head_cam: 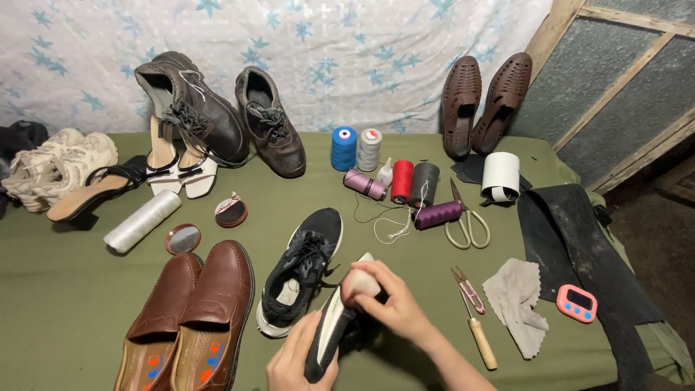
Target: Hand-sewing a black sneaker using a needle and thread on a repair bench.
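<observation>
My left hand grips the heel end of a black sneaker turned sole-up, its white sole facing me. My right hand presses a small pale pad against the toe of that sole. The matching black sneaker lies upright on the green table cover just left of it.
Brown loafers sit front left. Dark leather shoes, white sandals, beige sneakers and a white thread cone lie at the back left. Thread spools, scissors, snips and an awl, a grey cloth, a pink timer, brown woven shoes lie right.
</observation>
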